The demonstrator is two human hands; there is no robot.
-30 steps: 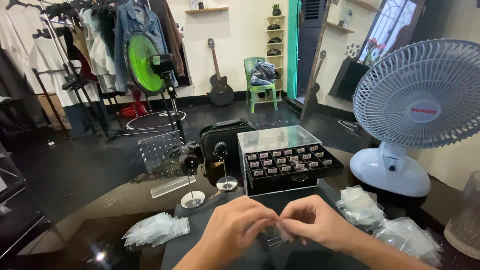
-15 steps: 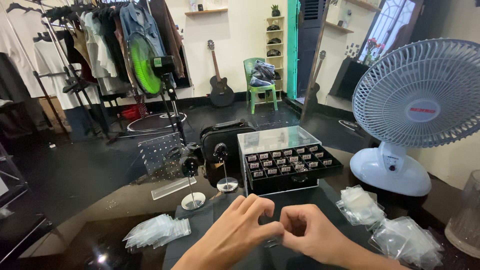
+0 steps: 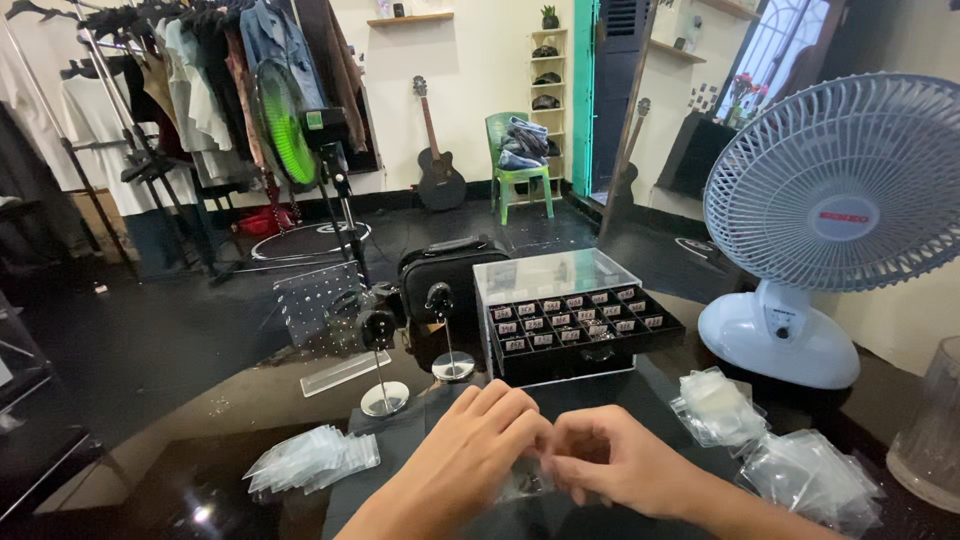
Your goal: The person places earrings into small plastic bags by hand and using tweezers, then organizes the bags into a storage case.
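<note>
- one dark glossy tabletop carries everything; its near edge is cut off by the frame.
- one pale blue desk fan stands at the right edge, its cage cut off on the right.
- one clear-lidded tray box sits mid-table toward the far edge, holding rows of small labelled compartments; contents too small to tell.
- one black pouch stands just left of the box.
- two small round-based display stands rise in front of the pouch.
- three heaps of small clear plastic bags: one toward the left, two toward the right edge.
- left hand and right hand meet at the near edge, fingertips pinched together on one small clear bag, mostly hidden beneath them; fingers curled nearly closed.
</note>
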